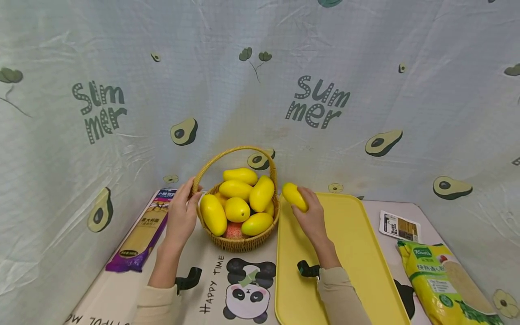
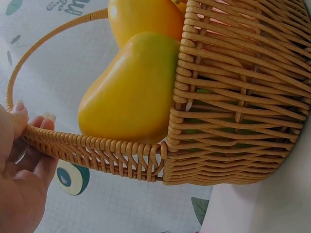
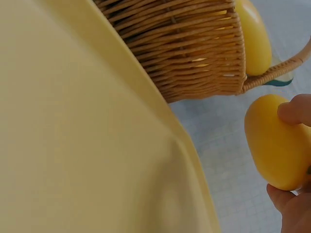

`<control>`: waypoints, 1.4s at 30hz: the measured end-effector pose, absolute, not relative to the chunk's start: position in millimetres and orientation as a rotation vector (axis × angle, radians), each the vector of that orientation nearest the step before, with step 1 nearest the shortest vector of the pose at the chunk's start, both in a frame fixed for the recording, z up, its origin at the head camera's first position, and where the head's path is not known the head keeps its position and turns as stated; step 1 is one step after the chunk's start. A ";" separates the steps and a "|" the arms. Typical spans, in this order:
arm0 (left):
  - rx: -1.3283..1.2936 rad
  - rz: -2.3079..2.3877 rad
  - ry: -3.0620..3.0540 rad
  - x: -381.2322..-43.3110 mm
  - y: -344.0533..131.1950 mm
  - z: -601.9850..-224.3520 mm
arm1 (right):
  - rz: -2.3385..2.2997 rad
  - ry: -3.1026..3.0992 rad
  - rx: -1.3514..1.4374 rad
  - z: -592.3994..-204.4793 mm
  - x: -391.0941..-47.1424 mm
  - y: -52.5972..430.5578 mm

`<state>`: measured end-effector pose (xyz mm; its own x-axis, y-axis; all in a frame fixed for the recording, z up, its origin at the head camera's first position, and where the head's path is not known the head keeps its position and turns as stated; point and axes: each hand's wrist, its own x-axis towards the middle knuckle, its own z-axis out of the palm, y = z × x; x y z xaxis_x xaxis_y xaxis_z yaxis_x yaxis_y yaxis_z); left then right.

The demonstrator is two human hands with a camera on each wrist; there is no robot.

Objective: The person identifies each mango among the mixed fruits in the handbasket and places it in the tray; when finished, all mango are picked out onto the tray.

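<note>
A wicker basket with an arched handle stands mid-table, heaped with several yellow mangoes and a reddish round fruit low among them. My left hand grips the left side of the basket's handle, thumb and fingers around it in the left wrist view. Just right of the basket, my right hand holds one mango over the far left corner of the yellow tray. In the right wrist view, thumb and fingers pinch that mango from opposite sides.
At the left lies a purple pack of noodles. Right of the tray are a small flat packet and a green-yellow Knorr bag. A printed curtain closes off the back and sides. A panda print marks the tablecloth in front.
</note>
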<state>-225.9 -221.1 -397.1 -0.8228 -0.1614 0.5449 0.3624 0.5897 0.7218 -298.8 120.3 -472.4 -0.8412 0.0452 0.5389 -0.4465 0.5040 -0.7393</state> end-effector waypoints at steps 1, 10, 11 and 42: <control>-0.159 -1.193 -2.247 -225.7 -221.0 -396.9 | 1.308 -2.262 0.321 -474.3 -300.0 121.4; -0.162 -1.204 -2.243 -226.1 -222.6 -398.6 | 1.353 -2.339 0.255 -486.2 -304.6 130.1; -0.162 -1.204 -2.243 -226.1 -222.5 -398.6 | 1.352 -2.362 0.249 -487.5 -304.9 130.8; -0.165 -1.182 -2.236 -225.1 -222.0 -398.2 | 1.091 -2.611 0.281 -497.2 -303.1 122.5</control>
